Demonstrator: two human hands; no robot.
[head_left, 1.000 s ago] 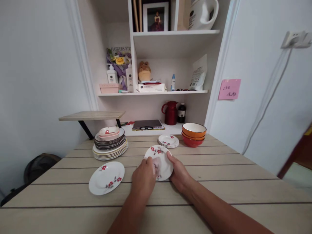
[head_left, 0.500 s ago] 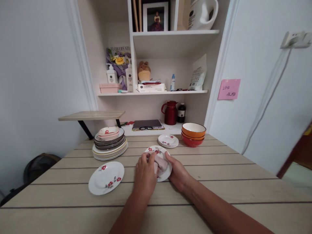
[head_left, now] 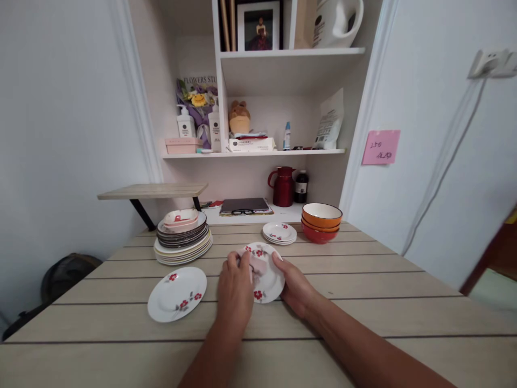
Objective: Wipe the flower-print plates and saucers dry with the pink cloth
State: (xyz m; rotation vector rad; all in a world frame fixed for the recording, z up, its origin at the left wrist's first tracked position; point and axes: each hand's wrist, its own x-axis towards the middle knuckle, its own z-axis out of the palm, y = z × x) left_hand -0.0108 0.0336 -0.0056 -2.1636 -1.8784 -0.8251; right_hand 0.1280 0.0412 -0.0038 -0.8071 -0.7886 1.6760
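Note:
My right hand [head_left: 297, 285] grips the right rim of a small white plate [head_left: 271, 280] with red flowers, its thumb over the edge. The plate is tilted toward me above the table. A pale pink cloth [head_left: 257, 266] is bunched under the curled fingers of my left hand [head_left: 235, 283], pressed against the plate's left side. Part of the cloth is hidden by those fingers. To the left, a larger flowered plate [head_left: 177, 295] lies flat. Just behind my hands sits a short stack of small flowered plates [head_left: 279, 233].
A tall stack of plates [head_left: 182, 245] topped by pink-rimmed dishes stands at the back left, near a low wooden stand [head_left: 153, 191]. Orange and red bowls [head_left: 321, 222] are nested at the back right. Behind are a red jug [head_left: 283, 187] and a dark laptop [head_left: 244, 205].
My left hand has slid left across the plate with the cloth, uncovering more of the plate's middle and lower flower. My right hand keeps its hold on the rim.

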